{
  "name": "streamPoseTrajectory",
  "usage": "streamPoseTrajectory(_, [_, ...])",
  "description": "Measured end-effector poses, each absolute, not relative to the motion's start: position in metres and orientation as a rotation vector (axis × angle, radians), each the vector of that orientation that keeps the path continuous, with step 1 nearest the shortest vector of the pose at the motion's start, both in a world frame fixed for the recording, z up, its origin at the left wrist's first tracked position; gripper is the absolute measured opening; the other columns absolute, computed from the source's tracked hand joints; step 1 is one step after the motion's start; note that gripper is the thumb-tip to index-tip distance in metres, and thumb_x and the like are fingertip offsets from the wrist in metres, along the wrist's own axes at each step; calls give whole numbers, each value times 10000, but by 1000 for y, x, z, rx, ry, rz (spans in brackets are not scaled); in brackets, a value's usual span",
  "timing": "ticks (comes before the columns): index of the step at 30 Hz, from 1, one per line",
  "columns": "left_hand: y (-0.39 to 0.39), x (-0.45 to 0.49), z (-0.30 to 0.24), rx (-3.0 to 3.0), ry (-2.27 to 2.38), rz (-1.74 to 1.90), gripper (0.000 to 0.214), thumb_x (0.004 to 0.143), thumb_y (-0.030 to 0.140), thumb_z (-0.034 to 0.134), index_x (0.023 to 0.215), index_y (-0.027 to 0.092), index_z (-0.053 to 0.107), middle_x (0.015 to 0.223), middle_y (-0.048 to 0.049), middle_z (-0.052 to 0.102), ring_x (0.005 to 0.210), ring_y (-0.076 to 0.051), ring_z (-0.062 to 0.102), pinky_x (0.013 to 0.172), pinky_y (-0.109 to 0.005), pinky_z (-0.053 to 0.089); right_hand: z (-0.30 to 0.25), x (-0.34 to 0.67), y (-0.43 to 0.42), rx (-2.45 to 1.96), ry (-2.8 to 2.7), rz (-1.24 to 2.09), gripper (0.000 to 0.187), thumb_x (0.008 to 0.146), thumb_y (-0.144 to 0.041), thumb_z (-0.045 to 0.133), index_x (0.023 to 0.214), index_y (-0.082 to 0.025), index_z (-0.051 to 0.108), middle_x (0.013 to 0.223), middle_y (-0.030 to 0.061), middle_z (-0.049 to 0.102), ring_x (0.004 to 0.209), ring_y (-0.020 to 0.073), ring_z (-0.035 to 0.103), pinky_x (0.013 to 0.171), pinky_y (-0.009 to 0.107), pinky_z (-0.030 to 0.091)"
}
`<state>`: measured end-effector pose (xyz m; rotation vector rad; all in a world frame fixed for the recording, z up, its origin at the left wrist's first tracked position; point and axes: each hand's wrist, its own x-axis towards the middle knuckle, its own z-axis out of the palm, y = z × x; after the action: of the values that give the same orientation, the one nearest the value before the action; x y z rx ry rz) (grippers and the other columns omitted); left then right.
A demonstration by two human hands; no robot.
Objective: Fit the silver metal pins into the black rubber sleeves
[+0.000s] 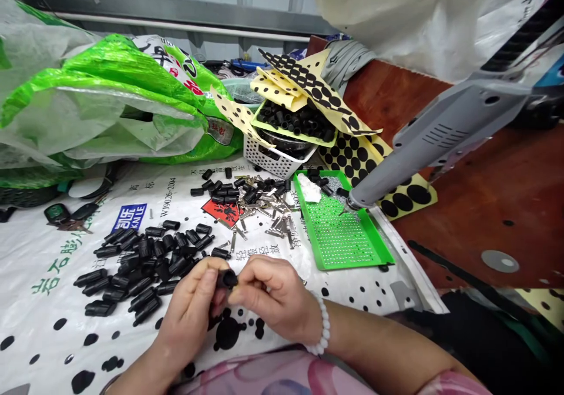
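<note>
My left hand (190, 310) and my right hand (271, 298) meet low in the middle of the view, fingers pinched together around one small black plastic cap (228, 278). Both hands grip it between thumb and fingertips. A white bead bracelet (325, 324) circles my right wrist. Just left of my hands lies a pile of several black caps (141, 263) on a white printed sheet (57, 277). Farther back lies a heap of small metal pieces (264, 210) mixed with more black caps.
A green perforated tray (341, 236) sits right of the metal pieces, under the tip of a grey powered tool (440, 136). A white basket (275, 157) with black parts, yellow sheets of black dots (317, 89) and green bags (114, 101) stand behind.
</note>
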<state>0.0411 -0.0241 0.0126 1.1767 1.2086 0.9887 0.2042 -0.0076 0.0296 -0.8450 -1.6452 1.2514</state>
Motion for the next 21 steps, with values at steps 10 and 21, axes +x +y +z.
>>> streamPoseTrajectory(10, [-20,50,18,1115,1150,905,394,856,511,415,813,167,604,531,14,522,505,-125,483,512,-237,428,23,205,-4,-814,-1845,648,226,834,-256,573,1022,-139,618,1022,117,612,977,201,555,864,390,444])
streamPoseTrajectory(21, [-16,33,30,1988,1302,1234,129,775,168,595,893,218,611,800,-9,624,705,-128,600,627,-213,492,22,204,-1,-888,-2048,397,153,850,-234,487,884,-117,581,716,65,625,654,173,536,659,342,419])
